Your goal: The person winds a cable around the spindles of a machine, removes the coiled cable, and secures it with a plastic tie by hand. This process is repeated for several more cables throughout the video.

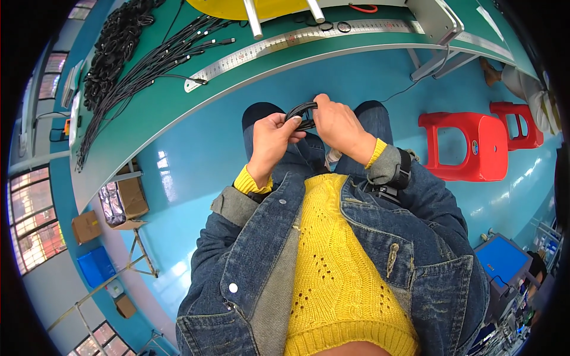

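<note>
A small coil of black cable [302, 109] is held between my two hands, above my lap and just short of the table edge. My left hand [271, 137] pinches the coil's left side with thumb and fingers. On its other side, my right hand [339, 126] has its fingers closed around the loops. On the green table, a bundle of straight black cables [155, 71] with plugs at one end lies at the left. Beyond it is a heap of coiled black cables [114, 53]. One cable end rests against the steel ruler [261, 52].
A yellow round object [261, 7] with two metal rods stands at the table's far side. Small black rings [344, 26] lie by the ruler. A metal bracket [436, 21] is at the right. Red stools [475, 145] stand on the floor at right; cardboard boxes [132, 199] are at left.
</note>
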Demonstrator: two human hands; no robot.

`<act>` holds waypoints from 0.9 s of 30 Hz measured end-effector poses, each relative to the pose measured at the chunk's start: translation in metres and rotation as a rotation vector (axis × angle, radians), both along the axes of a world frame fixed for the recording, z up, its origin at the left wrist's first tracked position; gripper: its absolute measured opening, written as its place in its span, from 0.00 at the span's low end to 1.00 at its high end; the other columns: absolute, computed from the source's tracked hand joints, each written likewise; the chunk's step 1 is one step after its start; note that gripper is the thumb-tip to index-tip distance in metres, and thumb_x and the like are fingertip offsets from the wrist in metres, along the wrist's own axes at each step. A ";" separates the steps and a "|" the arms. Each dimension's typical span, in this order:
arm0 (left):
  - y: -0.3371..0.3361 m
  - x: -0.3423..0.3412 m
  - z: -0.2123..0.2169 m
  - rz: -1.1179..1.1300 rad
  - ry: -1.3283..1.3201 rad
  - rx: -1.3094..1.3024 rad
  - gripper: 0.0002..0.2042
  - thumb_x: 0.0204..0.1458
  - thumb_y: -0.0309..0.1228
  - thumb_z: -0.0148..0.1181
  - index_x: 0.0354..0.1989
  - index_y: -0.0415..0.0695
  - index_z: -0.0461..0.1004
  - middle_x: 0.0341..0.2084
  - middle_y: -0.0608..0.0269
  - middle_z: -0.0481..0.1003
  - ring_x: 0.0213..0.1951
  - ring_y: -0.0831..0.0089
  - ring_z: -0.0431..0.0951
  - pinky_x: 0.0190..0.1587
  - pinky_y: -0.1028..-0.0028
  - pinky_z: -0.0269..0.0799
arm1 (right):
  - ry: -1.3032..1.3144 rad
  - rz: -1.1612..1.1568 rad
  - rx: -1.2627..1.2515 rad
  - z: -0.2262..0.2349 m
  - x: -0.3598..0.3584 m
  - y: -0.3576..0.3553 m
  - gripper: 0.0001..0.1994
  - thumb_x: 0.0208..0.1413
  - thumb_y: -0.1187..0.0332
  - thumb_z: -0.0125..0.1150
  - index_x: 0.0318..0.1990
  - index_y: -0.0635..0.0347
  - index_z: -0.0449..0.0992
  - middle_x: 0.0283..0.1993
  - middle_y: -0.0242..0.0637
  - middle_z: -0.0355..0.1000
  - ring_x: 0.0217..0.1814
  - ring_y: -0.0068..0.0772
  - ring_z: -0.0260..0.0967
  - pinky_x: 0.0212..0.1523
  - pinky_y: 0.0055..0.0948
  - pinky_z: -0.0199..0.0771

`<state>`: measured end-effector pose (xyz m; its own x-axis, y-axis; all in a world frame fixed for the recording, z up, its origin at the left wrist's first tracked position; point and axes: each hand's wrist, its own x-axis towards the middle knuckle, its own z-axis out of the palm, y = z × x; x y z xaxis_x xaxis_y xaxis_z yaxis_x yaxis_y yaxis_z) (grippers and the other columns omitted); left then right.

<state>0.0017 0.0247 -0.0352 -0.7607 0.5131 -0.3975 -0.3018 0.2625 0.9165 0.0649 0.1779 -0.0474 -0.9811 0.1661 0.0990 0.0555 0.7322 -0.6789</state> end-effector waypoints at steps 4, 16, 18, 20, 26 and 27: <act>-0.005 0.004 0.002 -0.053 -0.032 0.180 0.07 0.52 0.26 0.54 0.35 0.33 0.71 0.26 0.60 0.75 0.26 0.77 0.76 0.29 0.82 0.73 | 0.057 0.015 -0.025 -0.004 -0.004 0.005 0.08 0.51 0.71 0.47 0.30 0.70 0.61 0.21 0.56 0.68 0.24 0.58 0.67 0.26 0.50 0.65; -0.006 0.003 -0.004 0.010 0.051 0.145 0.04 0.50 0.24 0.56 0.31 0.35 0.71 0.23 0.63 0.74 0.25 0.79 0.77 0.26 0.83 0.71 | 0.037 0.032 -0.040 -0.004 -0.005 0.004 0.07 0.50 0.74 0.49 0.34 0.66 0.60 0.20 0.54 0.67 0.26 0.58 0.66 0.26 0.49 0.64; -0.006 0.000 -0.005 0.038 0.014 0.139 0.04 0.50 0.24 0.56 0.31 0.36 0.71 0.23 0.63 0.74 0.25 0.79 0.76 0.26 0.84 0.71 | 0.069 0.069 -0.045 -0.003 -0.006 0.004 0.07 0.50 0.74 0.49 0.34 0.66 0.60 0.20 0.54 0.67 0.26 0.58 0.66 0.26 0.49 0.64; -0.007 -0.002 -0.007 0.091 -0.058 0.129 0.04 0.49 0.23 0.56 0.31 0.36 0.71 0.22 0.63 0.74 0.24 0.79 0.76 0.25 0.84 0.70 | 0.034 0.077 0.015 0.001 -0.006 0.001 0.07 0.50 0.74 0.49 0.34 0.65 0.60 0.20 0.53 0.67 0.26 0.57 0.66 0.26 0.48 0.65; -0.003 0.001 0.013 -0.065 -0.164 0.146 0.05 0.47 0.25 0.59 0.29 0.38 0.71 0.22 0.63 0.74 0.22 0.80 0.74 0.24 0.85 0.69 | 0.095 0.189 0.064 -0.003 -0.012 0.012 0.07 0.49 0.73 0.50 0.35 0.64 0.60 0.22 0.50 0.68 0.26 0.55 0.67 0.26 0.46 0.65; -0.001 0.001 0.025 -0.171 -0.263 0.120 0.05 0.47 0.26 0.59 0.29 0.39 0.71 0.22 0.64 0.74 0.22 0.80 0.74 0.24 0.85 0.68 | 0.120 0.240 0.074 -0.002 -0.014 0.012 0.07 0.49 0.72 0.49 0.34 0.64 0.61 0.22 0.50 0.68 0.27 0.54 0.67 0.26 0.46 0.66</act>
<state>0.0030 0.0236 -0.0107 -0.5389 0.6792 -0.4982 -0.4933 0.2249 0.8403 0.0512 0.1900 -0.0496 -0.9721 -0.0820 0.2198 -0.2032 0.7625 -0.6142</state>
